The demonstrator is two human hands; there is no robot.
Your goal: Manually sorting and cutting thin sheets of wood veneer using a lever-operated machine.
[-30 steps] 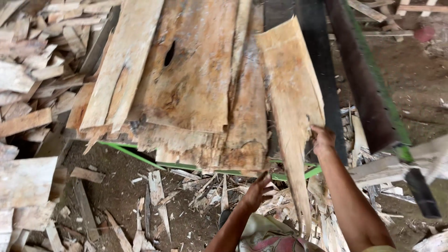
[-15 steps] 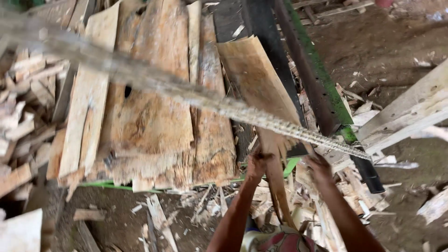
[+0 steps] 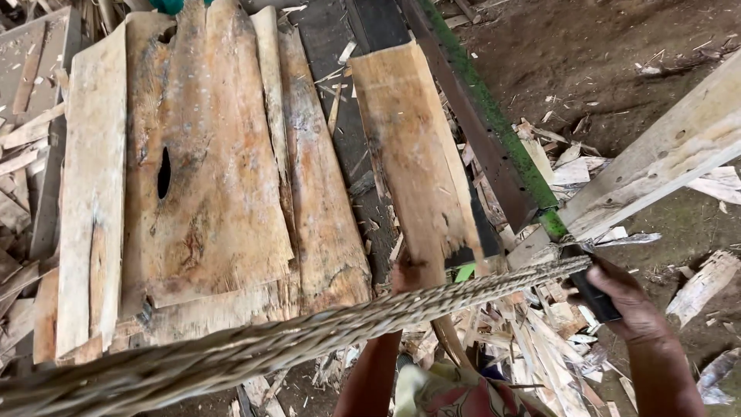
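Note:
My left hand (image 3: 411, 272) grips the ragged lower end of a long, pale wood slab (image 3: 409, 147). The slab lies lengthwise on a dark sloping bed (image 3: 363, 31), to the right of the wide bark-stained slabs (image 3: 208, 177). My right hand (image 3: 629, 303) is lower right, its fingers curled over the end of the dark, green-edged rail (image 3: 494, 131). A thick braided rope (image 3: 324, 336) runs from the bottom left up to that hand. I cannot tell whether the hand also holds the rope.
A narrow pale plank (image 3: 91, 201) lies left of the wide slabs, one of which has a dark knot hole (image 3: 164, 173). A pale timber beam (image 3: 656, 162) slants in from the right. Splinters and offcuts (image 3: 540, 340) litter the dirt ground below.
The view has shifted and moved closer. My right hand has left the slab's lower end and gone right to the rail end. The rope now crosses lower in the view. My left hand still grips the slab.

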